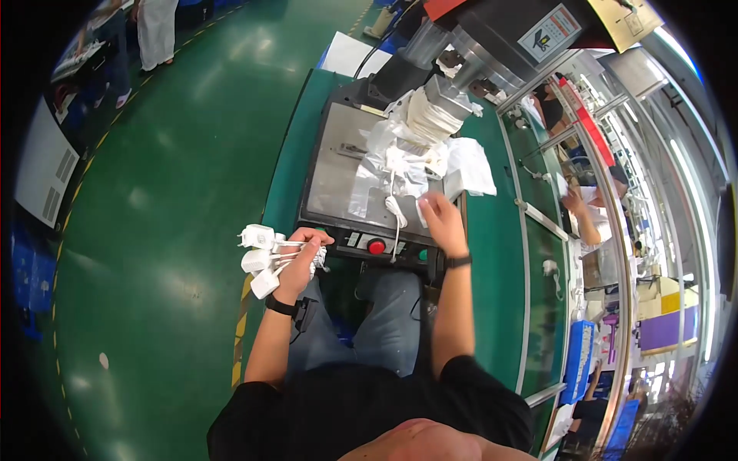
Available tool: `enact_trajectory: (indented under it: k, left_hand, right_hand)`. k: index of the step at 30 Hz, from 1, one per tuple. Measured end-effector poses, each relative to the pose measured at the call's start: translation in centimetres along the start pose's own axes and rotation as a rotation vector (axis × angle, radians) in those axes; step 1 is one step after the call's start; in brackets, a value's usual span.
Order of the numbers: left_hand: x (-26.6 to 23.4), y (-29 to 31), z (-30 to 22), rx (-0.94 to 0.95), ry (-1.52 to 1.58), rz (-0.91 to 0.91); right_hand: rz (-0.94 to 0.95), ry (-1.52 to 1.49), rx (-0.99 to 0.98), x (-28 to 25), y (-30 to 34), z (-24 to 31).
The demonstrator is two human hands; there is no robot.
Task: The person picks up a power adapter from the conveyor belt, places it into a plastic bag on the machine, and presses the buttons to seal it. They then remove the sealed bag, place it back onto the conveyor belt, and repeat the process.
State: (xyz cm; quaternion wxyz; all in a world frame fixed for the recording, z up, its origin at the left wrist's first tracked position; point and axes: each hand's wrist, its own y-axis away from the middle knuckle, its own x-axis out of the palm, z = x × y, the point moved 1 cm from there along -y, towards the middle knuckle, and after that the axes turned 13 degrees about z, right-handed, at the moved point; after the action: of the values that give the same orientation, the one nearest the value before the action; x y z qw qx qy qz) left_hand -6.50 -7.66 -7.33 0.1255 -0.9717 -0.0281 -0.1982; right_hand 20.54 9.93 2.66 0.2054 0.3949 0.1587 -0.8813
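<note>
My left hand (298,261) is closed around a bunch of white plug adapters (261,261) with white cables, held left of the machine's front edge. The adapter bodies stick out to the left, and coiled cable shows below the fingers. My right hand (443,223) is over the right front corner of the metal machine table (338,184), fingers curled and slightly blurred. A small white piece shows at its fingertips; its kind is unclear. Beside that hand, a white bundled cable (394,209) hangs over the front edge. Behind it lie clear plastic bags (377,161) and more white cable.
A press head (492,54) overhangs the back of the table, above a large coil of white cord (434,119). A red button (376,246) and green buttons line the front panel. A white bag (469,167) lies at the right. Beyond a metal frame, other people work.
</note>
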Motion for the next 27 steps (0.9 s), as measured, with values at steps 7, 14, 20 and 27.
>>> enact_trajectory:
  k: [7, 14, 20, 27]
  left_hand:
    - [2.5, -3.0, 2.3, -0.039, -0.097, -0.037]
    - [1.6, -2.8, 1.3, -0.021, -0.188, -0.073]
    - [2.6, -2.8, 0.4, -0.026, -0.152, -0.062]
    - [3.3, -1.0, -2.5, -0.137, -0.135, -0.045]
  right_hand:
    - [-0.22, -0.32, 0.131, 6.3, 12.8, -9.3]
    - [0.107, -0.002, 0.171, 3.3, 12.5, -1.5]
    - [0.675, -0.22, -0.169, 6.4, 14.1, 3.9]
    - [0.719, -0.061, -0.479, 9.3, 13.2, 10.3]
